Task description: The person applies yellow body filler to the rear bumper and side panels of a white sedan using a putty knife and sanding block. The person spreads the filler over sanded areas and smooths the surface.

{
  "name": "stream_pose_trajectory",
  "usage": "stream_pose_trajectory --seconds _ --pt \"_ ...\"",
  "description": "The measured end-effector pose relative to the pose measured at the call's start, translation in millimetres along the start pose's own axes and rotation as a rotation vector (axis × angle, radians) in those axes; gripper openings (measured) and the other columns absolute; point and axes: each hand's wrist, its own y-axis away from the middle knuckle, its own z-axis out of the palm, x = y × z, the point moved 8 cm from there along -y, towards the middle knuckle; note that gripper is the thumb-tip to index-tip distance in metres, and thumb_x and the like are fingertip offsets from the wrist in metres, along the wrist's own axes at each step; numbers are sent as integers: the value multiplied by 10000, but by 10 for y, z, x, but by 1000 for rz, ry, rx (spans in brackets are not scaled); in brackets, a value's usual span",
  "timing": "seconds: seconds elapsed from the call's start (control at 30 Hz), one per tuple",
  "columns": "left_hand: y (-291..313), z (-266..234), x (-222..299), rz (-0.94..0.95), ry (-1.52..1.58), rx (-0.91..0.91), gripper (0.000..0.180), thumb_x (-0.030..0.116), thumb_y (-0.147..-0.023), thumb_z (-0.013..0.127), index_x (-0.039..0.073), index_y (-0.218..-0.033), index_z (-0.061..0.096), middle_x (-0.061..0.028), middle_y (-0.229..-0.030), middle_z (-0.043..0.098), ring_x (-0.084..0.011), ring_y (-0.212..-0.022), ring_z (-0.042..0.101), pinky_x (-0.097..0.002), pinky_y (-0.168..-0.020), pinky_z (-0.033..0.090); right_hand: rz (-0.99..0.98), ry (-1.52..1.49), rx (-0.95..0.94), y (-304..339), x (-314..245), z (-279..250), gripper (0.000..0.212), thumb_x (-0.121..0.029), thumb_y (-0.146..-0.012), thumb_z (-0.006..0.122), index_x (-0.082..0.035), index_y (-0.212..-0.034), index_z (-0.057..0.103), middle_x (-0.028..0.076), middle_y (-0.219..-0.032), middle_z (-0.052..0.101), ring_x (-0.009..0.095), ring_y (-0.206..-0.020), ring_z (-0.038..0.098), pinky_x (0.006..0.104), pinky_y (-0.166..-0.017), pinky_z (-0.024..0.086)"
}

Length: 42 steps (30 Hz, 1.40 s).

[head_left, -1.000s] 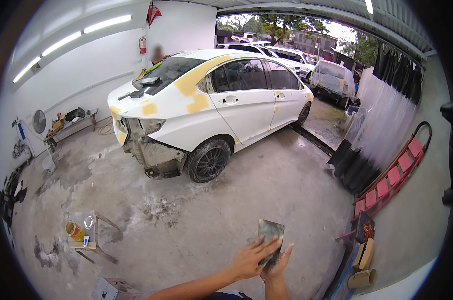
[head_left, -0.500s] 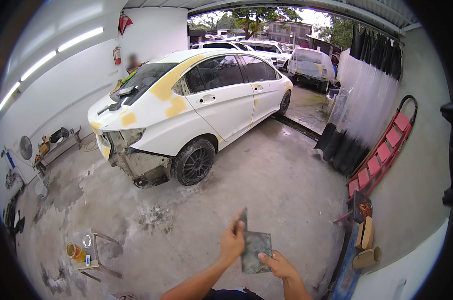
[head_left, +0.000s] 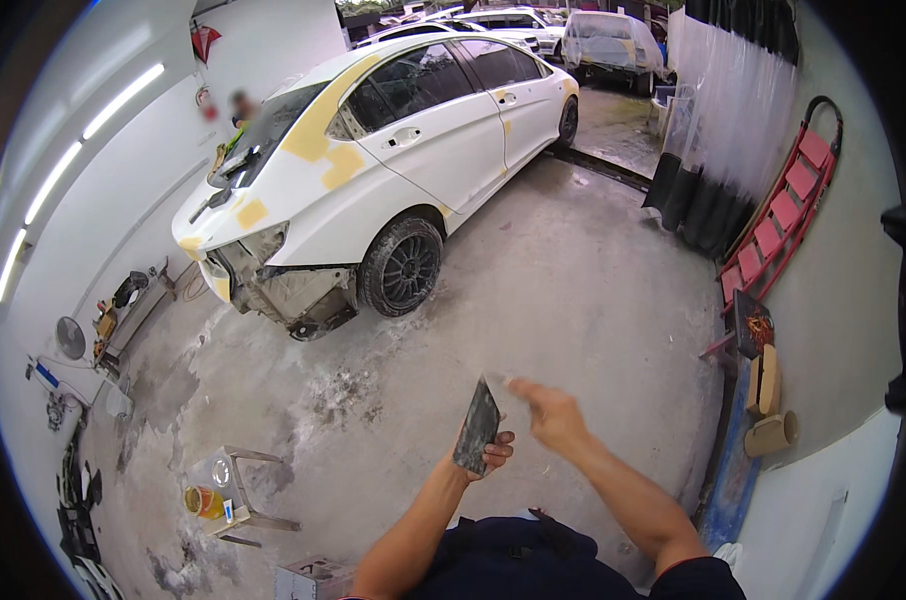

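Observation:
My left hand [head_left: 493, 455] grips a dark, smeared flat plate [head_left: 478, 430], tilted so that it looks like a narrow slanted panel. Its fingers wrap round the plate's right edge. My right hand [head_left: 555, 415] is just right of the plate's upper end, forefinger stretched toward it and the other fingers curled. Something thin and pale, blurred by motion, shows at that fingertip; I cannot make out what it is. Beyond my hands stands a white car [head_left: 323, 215] with yellowish filler patches and its rear bumper off.
A small stool [head_left: 258, 520] at lower left bears an amber tub [head_left: 203, 502] and a small tube [head_left: 229, 511]. A red folding ladder [head_left: 783, 220] leans on the right wall, near a plastic curtain [head_left: 728, 110]. Another person [head_left: 241, 108] is behind the car.
My right hand has let go of the plate and moved up beside its top end. The plate is now in my left hand and turned more edge-on. The view has tipped downward.

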Motion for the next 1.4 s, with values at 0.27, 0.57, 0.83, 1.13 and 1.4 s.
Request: stream_pose_trajectory --seconds 0.27,0.57,0.83,1.13,1.4 --pt "24 445 -137 -128 -27 -122 409 352 -1044 508 113 -1374 539 -172 -1061 607 -275 -917 635 -375 -791 596 111 85 19 -108 118 -136 557 -9 -799 598 -205 -1317 658 42 -1309 685 279 -1095 693 417 -878 551" --pt "-1 97 32 18 -212 147 534 554 -1020 484 162 -1373 571 -137 -1019 606 -182 -634 528 -269 -455 470 524 169 213 346 564 -443 603 0 -732 644 -160 -1314 670 84 -1294 688 299 -1062 696 383 -855 537" --pt "202 946 888 1065 -847 263 569 381 -1051 498 -50 -1422 497 -171 -1179 664 -188 -889 680 -249 -653 571 225 -163 141 130 -553 189 562 -131 -809 765 -179 -1356 644 109 -1444 582 313 -1304 577 466 -1057 467" --pt "94 2445 -80 1127 -1352 -316 997 815 -929 321 -29 -1404 555 -243 -1387 590 -444 -1250 584 -575 -1104 396 319 -410 269 -215 -788 -190 641 -66 -772 777 -111 -1391 622 159 -1383 482 357 -1265 461 457 -1057 443" --pt "124 2729 -347 857 -1720 -357 945 833 -873 432 96 -1452 552 -255 -1485 507 -477 -1385 461 -639 -1138 311 394 -454 361 -402 -1046 -278 643 114 -778 609 -23 -1405 582 193 -1381 448 309 -1186 491 355 -960 460"
